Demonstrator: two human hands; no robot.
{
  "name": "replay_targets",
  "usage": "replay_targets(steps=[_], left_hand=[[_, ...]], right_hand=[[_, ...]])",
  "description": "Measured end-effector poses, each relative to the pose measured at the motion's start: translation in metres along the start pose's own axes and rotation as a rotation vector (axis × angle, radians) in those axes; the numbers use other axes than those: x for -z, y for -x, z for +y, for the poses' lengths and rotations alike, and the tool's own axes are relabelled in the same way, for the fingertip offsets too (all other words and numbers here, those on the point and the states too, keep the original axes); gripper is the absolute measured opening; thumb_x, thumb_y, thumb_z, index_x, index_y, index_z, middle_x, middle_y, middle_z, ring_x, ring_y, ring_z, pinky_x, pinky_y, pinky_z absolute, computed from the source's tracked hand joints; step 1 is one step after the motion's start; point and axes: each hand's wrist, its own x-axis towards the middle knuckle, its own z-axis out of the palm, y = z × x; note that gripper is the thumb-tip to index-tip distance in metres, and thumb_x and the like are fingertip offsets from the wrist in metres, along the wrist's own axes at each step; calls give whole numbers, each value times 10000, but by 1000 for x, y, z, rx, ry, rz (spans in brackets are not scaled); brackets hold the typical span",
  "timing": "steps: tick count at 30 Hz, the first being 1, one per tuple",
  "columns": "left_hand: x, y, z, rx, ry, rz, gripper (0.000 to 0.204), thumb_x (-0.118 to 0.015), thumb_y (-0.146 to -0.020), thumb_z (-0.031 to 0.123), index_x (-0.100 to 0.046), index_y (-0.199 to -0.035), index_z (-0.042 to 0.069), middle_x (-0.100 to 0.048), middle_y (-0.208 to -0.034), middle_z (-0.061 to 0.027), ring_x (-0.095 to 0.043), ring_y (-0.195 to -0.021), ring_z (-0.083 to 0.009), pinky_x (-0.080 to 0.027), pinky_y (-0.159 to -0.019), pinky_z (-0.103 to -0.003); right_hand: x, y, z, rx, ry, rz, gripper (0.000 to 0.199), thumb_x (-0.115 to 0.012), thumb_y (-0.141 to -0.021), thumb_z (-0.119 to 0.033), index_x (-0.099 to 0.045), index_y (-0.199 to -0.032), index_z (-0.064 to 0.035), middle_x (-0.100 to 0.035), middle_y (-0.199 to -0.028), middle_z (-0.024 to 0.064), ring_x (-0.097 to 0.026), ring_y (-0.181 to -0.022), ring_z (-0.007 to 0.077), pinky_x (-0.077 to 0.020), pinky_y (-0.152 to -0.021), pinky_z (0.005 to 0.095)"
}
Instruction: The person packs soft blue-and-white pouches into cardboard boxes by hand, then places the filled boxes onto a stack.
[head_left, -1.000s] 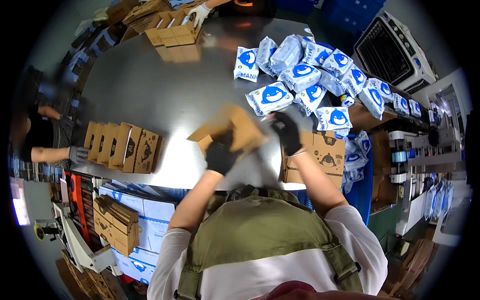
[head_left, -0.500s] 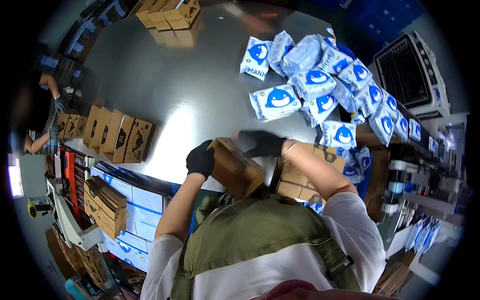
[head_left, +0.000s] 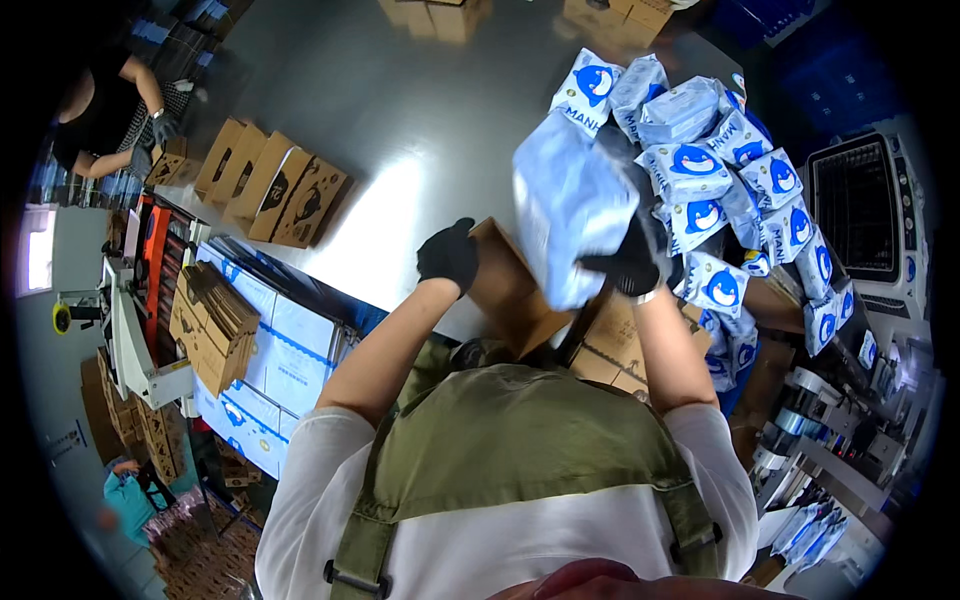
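Note:
In black gloves, both my hands are over the near edge of the metal table (head_left: 400, 130). My left hand (head_left: 449, 258) is closed on the left edge of a brown cardboard box (head_left: 505, 295) in front of my chest. A white-and-blue plastic packet (head_left: 565, 200), smeared by motion, hangs tilted above the box's right side. My right hand (head_left: 628, 265) is closed on its lower right part. Part of the box is hidden behind the packet. Right of my right hand lies a pile of similar packets (head_left: 697, 172) with a blue whale print.
A row of brown boxes (head_left: 290, 195) stands at the table's left. Beyond it, a gloved co-worker (head_left: 115, 110) handles another box. Flattened cartons (head_left: 215, 325) lean on white-and-blue cases (head_left: 290, 370) at lower left. More cardboard (head_left: 618, 335) sits beneath my right forearm.
My right hand has gone from the box to a packet on the table and lifted it to the box's right side. My left hand stays on the box. The whole view has shifted.

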Motion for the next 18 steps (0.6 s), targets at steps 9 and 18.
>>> replay_targets(steps=[9, 18], left_hand=[[-2, 10, -7, -109, 443, 101, 429, -533, -782, 166, -473, -1198, 78, -540, -1144, -188, -520, -1040, -347, -424, -881, -375], [2, 42, -43, -777, -372, -92, 184, -664, -706, 256, -633, -760, 82, -630, -804, -116, -613, -713, -271, -478, -652, -396]], right_hand=[[-74, 42, 31, -336, 846, -204, 457, -576, -726, -137, -485, -1154, -5, -579, -1029, 173, -562, -934, 312, -431, -836, 341], [5, 83, 43, -45, 436, 212, 233, -506, -824, -75, -582, -1039, -29, -598, -1034, 145, -563, -971, 279, -425, -868, 328]])
